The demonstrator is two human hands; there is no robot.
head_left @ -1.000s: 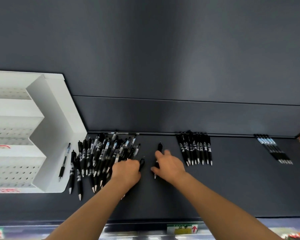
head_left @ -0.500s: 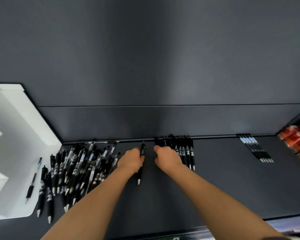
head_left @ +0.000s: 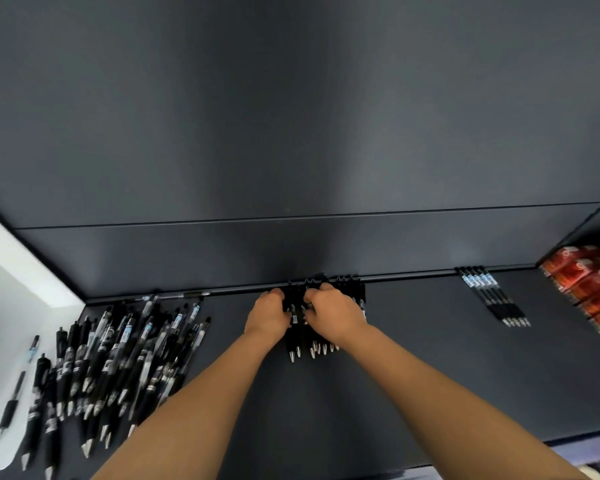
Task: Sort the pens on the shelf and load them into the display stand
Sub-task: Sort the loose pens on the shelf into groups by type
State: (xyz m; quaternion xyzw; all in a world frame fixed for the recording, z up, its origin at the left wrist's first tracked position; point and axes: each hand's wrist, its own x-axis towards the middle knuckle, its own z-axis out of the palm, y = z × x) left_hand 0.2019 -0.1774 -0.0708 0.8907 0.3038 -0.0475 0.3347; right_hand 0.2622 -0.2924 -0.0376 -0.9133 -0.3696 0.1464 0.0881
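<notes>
While the left hand and right hand both curl their fingers round the sorted row of black pens at the back of the shelf, sorting seems under way, and the next move calls for fetching another from the loose pile.

Glossy black plastic pens with shiny metal tips lay on a smooth, matt dark shelf beside a smooth white display stand.

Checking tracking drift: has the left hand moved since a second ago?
Yes. The left hand went right: it was at the right edge of the loose pen pile and now sits apart from it, on the sorted pen row.
</notes>
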